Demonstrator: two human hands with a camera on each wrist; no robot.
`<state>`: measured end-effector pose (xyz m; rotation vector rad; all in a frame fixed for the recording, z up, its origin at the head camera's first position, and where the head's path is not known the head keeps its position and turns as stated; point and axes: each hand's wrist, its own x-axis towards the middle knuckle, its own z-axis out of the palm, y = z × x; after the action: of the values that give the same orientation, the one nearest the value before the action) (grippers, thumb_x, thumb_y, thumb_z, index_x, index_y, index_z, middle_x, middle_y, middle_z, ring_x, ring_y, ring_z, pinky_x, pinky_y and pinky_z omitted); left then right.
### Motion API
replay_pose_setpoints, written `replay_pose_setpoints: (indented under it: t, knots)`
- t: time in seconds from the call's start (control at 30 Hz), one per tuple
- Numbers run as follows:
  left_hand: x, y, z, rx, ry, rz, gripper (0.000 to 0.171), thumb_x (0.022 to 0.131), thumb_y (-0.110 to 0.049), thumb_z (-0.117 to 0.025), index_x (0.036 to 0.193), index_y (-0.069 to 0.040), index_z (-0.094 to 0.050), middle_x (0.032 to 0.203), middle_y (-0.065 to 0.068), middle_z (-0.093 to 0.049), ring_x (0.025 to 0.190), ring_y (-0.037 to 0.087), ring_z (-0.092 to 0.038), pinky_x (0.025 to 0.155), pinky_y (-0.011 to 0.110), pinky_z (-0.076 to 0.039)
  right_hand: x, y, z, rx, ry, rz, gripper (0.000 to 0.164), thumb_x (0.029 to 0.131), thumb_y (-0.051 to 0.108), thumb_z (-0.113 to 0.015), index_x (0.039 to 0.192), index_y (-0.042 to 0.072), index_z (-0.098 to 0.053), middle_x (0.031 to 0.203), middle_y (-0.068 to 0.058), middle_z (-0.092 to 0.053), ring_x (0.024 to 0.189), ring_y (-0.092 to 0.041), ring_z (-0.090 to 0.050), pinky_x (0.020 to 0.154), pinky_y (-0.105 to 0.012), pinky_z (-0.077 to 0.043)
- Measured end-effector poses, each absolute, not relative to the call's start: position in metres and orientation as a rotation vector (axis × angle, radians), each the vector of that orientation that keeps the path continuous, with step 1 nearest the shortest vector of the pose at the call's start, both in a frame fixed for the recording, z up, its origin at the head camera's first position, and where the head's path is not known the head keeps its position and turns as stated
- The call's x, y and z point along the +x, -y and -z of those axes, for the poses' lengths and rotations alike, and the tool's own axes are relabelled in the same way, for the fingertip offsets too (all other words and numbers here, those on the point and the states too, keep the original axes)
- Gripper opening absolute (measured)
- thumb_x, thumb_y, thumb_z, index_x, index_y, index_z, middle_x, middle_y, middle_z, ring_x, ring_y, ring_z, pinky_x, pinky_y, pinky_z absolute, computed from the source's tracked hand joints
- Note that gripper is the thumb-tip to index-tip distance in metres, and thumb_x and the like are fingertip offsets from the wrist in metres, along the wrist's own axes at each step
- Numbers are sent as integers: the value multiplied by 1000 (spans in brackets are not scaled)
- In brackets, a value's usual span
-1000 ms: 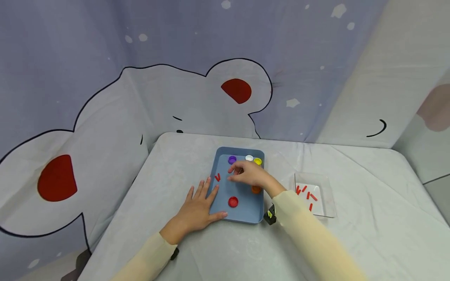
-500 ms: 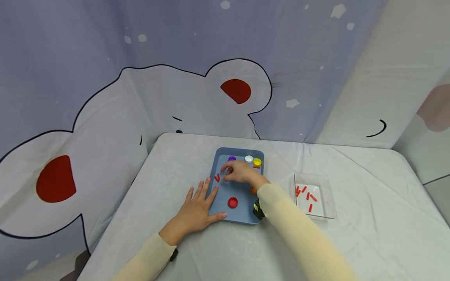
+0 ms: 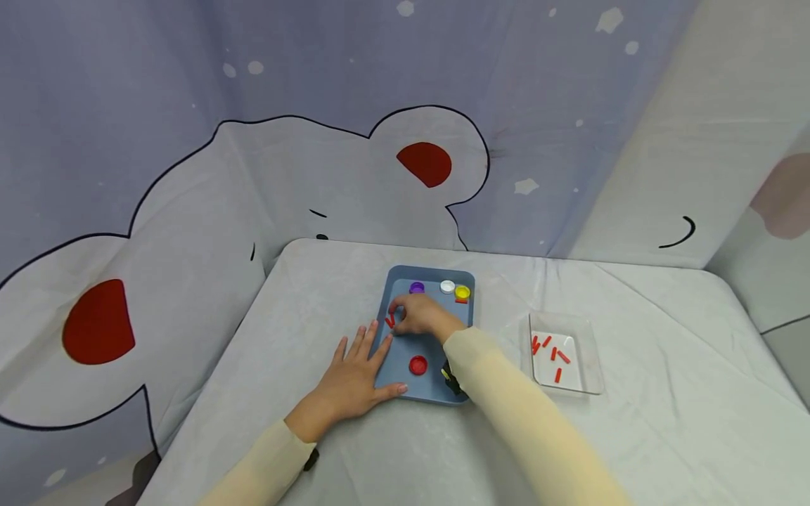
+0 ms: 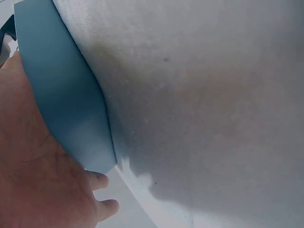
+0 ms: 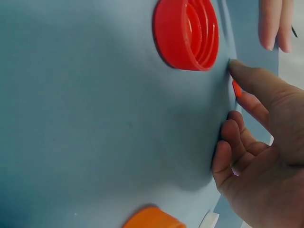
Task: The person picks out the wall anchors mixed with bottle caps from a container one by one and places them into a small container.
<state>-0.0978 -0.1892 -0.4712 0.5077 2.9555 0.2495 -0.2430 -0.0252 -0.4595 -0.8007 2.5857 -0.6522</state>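
Observation:
A blue-grey tray (image 3: 405,351) lies on the cloth. My left hand (image 3: 351,376) rests with spread, straight fingers along its left rim; in the left wrist view that hand lies against the tray's side wall. Over the tray's left part, my right hand (image 3: 420,314) has thumb and index finger on either side of two short red sticks (image 3: 389,322). A bit of red stick (image 5: 236,89) shows between those fingers, which stand apart. A red bottle cap (image 3: 418,365) sits nearer the front. The orange cap (image 5: 154,219) is hidden in the head view.
Purple (image 3: 416,287), white (image 3: 447,287) and yellow (image 3: 463,292) caps stand along the tray's far end. Another red stick (image 3: 461,301) lies by the yellow cap. To the right, a clear plastic box (image 3: 591,365) holds several red sticks. A patterned curtain hangs behind the table.
My right hand has moved left across the tray to the two red sticks, uncovering the stick by the yellow cap. The left hand has stayed in place.

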Motion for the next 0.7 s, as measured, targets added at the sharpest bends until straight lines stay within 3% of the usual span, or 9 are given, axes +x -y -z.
replay_pose_setpoints:
  t: [0.4,0.7]
  knots:
    - [-97,188,469,541,-2962,-299,95,91,-75,-51,159,-11,-33,168,20,-13,153,43,-15,118,67,-15,-242,29,462,-732,-2636,633,32,86,23,-82,115,13,-72,94,-6,-70,86,-19,-61,89,-37,-53]
    - [-98,189,468,522,-2961,-266,94,92,-74,-50,159,-11,-33,169,20,-11,154,44,-14,118,66,-14,-243,31,462,-725,-2648,621,27,87,24,-82,110,14,-72,90,-3,-67,82,-18,-59,82,-33,-52]
